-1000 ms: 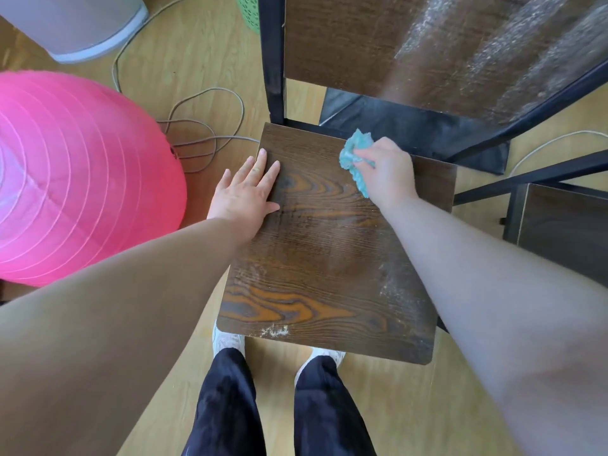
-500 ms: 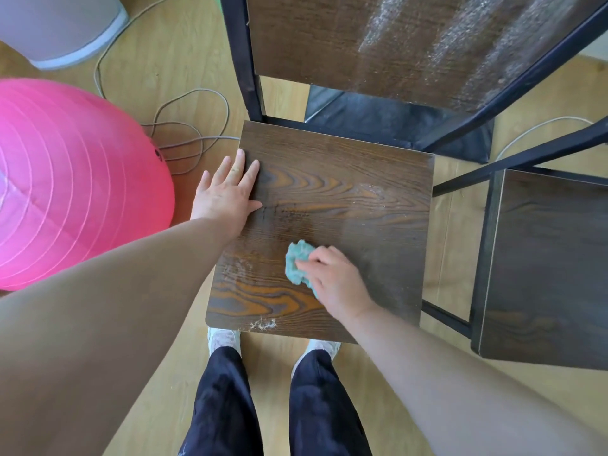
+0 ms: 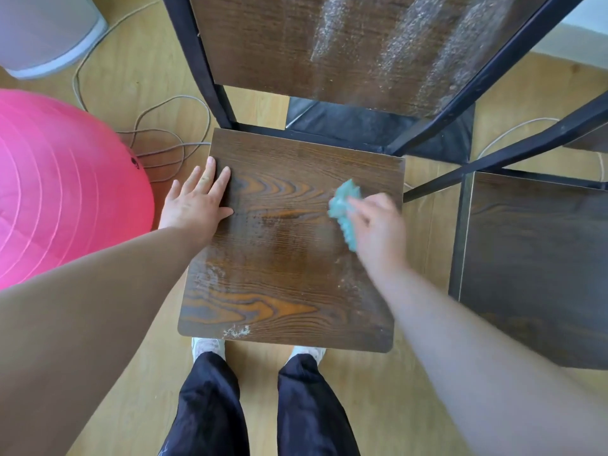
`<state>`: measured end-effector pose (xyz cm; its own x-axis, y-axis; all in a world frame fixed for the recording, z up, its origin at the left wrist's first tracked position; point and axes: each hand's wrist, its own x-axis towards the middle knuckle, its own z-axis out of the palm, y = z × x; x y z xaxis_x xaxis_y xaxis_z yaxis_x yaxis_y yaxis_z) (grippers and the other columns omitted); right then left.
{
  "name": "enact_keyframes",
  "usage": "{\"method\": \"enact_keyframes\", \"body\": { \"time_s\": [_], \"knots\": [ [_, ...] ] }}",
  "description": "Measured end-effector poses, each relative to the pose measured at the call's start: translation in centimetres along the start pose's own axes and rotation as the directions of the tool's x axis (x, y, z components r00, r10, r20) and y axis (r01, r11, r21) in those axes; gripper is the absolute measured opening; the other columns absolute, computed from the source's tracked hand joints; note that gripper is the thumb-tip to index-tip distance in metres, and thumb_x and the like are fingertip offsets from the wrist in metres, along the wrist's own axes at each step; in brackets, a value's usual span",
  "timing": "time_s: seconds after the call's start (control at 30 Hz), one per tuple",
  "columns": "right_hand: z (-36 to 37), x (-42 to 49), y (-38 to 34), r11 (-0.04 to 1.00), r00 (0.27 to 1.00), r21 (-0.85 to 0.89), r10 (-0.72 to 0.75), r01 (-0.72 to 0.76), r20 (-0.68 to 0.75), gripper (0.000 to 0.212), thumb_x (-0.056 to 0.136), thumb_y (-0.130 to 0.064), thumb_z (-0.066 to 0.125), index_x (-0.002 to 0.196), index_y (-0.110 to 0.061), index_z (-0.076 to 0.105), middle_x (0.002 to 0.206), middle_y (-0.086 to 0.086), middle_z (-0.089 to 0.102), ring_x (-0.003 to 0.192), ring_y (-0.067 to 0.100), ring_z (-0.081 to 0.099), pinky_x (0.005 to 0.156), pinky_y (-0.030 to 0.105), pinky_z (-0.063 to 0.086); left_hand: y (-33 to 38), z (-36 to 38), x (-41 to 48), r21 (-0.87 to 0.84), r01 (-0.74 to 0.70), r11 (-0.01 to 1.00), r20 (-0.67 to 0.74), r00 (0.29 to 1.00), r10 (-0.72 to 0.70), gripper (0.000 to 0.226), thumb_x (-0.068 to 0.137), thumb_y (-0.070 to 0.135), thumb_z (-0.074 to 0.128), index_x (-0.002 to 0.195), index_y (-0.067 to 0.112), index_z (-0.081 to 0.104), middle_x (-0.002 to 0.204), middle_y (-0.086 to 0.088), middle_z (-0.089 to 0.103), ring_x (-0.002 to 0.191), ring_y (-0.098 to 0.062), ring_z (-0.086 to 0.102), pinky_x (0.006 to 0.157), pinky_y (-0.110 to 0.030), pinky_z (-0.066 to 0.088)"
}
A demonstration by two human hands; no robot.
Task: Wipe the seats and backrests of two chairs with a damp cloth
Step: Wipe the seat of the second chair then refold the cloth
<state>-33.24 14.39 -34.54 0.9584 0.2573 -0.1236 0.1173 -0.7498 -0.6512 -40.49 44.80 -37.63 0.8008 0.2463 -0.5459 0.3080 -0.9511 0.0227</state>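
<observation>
Grip of the right hand (image 3: 375, 225) closed around a bunched teal cloth (image 3: 343, 209), pressing it to the right rear of the seat (image 3: 283, 264), while the left hand (image 3: 197, 202) lies flat, fingers straight, on the seat's left edge. The cloth looks soft, light and limp, best held wadded in the palm so it does not slip on the smooth board; the stiff seat probably wants that bracing hand. Pale streaks mark the backrest (image 3: 296, 44), and a second chair (image 3: 533, 264) stands just to the right.
</observation>
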Motion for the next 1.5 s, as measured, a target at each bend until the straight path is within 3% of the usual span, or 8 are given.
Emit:
{"method": "enact_keyframes", "body": {
  "time_s": [0.17,0.27,0.43,0.77,1.0,1.17,1.37,1.5],
  "knots": [
    [-5.1,7.5,4.6,0.956,0.941,-0.031,0.281,-0.292,-0.189,0.025,0.099,-0.020,0.061,0.121,-0.011,0.070,0.115,0.001,0.058,0.102,0.015,0.059,0.084,0.012,0.047,-0.1,0.2,0.0,0.015,0.007,1.000,-0.003,1.000,-0.007,0.074,0.103,0.048,0.035,0.158,0.032,-0.011,0.165,0.005,-0.021,0.154,-0.020,-0.005,0.124,-0.047,0.009],
    [-5.6,9.5,5.7,0.934,0.930,-0.079,0.334,-0.348,-0.157,0.030,0.098,-0.028,0.064,0.125,-0.016,0.066,0.125,0.002,0.059,0.111,0.018,0.061,0.091,0.030,0.057,-0.2,0.3,0.1,0.026,0.004,1.000,-0.010,1.000,-0.003,0.074,0.103,0.049,0.034,0.158,0.032,-0.011,0.165,0.005,-0.021,0.154,-0.020,-0.004,0.124,-0.048,0.010],
    [-4.4,9.7,5.3,0.913,0.916,-0.086,0.390,-0.398,-0.096,0.033,0.100,-0.027,0.060,0.131,-0.015,0.063,0.126,0.000,0.057,0.110,0.015,0.058,0.083,0.018,0.047,-0.2,0.3,0.1,0.047,0.020,0.999,0.007,1.000,-0.020,0.073,0.103,0.049,0.033,0.157,0.032,-0.014,0.164,0.006,-0.024,0.154,-0.019,-0.005,0.124,-0.048,0.010],
    [-1.2,7.2,3.7,0.974,0.976,-0.066,0.216,-0.217,-0.018,0.028,0.099,-0.015,0.061,0.125,-0.011,0.068,0.127,0.001,0.059,0.112,0.021,0.059,0.098,0.037,0.054,-0.1,0.1,0.1,0.043,0.016,0.999,0.026,1.000,-0.017,0.073,0.103,0.049,0.032,0.157,0.032,-0.016,0.163,0.006,-0.026,0.154,-0.018,-0.006,0.124,-0.048,0.009],
    [3.3,2.1,0.7,0.997,0.989,-0.066,0.051,-0.043,0.138,0.028,0.098,-0.013,0.061,0.125,-0.012,0.069,0.121,0.002,0.061,0.109,0.021,0.058,0.097,0.033,0.052,-0.1,0.0,0.2,0.043,0.009,0.999,0.031,0.999,-0.011,0.074,0.103,0.049,0.033,0.157,0.031,-0.015,0.163,0.004,-0.026,0.154,-0.019,-0.006,0.124,-0.048,0.009],
    [6.1,-3.4,-1.0,0.983,0.959,-0.056,-0.156,0.174,0.238,0.025,0.085,-0.008,0.066,0.108,-0.010,0.075,0.099,0.008,0.064,0.091,0.031,0.058,0.082,0.035,0.049,0.0,-0.2,0.1,0.034,0.011,0.999,0.029,1.000,-0.012,0.075,0.103,0.047,0.036,0.157,0.030,-0.014,0.164,0.003,-0.024,0.154,-0.020,-0.006,0.124,-0.048,0.009],
    [8.1,-9.5,-3.1,0.942,0.874,-0.040,-0.293,0.333,0.388,0.030,0.078,0.004,0.074,0.106,-0.007,0.075,0.095,0.007,0.066,0.082,0.032,0.058,0.069,0.040,0.058,0.3,-0.5,0.0,0.038,0.017,0.999,0.024,1.000,-0.018,0.075,0.104,0.046,0.038,0.158,0.030,-0.011,0.165,0.003,-0.022,0.154,-0.020,-0.004,0.124,-0.049,0.009],
    [8.1,-9.7,-3.4,0.965,0.853,0.027,-0.243,0.260,0.462,0.030,0.091,-0.002,0.063,0.120,-0.006,0.072,0.108,0.009,0.065,0.100,0.030,0.056,0.088,0.043,0.052,0.2,-0.4,-0.1,0.038,0.021,0.999,0.015,1.000,-0.021,0.074,0.104,0.045,0.038,0.158,0.031,-0.010,0.165,0.004,-0.021,0.154,-0.020,-0.003,0.123,-0.050,0.009]
  ]
}}
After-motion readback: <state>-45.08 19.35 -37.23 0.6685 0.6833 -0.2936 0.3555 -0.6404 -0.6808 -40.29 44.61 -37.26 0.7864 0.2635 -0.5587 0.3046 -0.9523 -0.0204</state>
